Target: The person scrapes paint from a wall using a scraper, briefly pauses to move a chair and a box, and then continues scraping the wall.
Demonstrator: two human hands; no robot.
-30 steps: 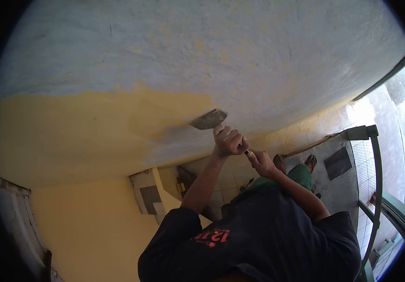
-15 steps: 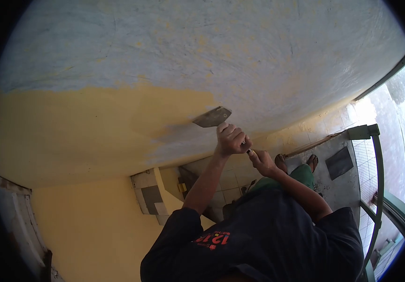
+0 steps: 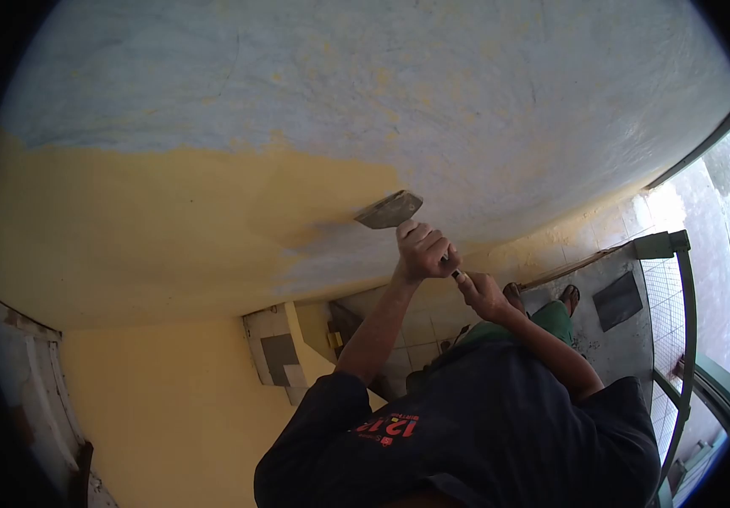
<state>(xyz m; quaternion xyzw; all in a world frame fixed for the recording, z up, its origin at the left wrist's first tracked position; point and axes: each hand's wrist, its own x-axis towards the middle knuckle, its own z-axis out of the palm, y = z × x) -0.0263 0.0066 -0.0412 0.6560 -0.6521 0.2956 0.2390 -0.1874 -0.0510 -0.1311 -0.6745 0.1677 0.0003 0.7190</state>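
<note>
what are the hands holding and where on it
A scraper: the left hand has its grip on the handle just behind the blade, the right hand on the handle's end.

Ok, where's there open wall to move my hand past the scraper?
Open: the yellow paint left of the scraper blade, and the scraped bluish wall above it. Crowded: just under the blade, where left hand and right hand bunch on the handle.

Scraper [image 3: 390,209]: broad flat metal blade, dull grey and smeared, widening toward its working edge. The blade lies nearly flat against the wall [image 3: 382,93], on the line where yellow paint meets the pale scraped surface, with its edge toward 10 o'clock. The handle runs toward 4 o'clock and is mostly hidden. Only a small yellowish butt end shows.
</note>
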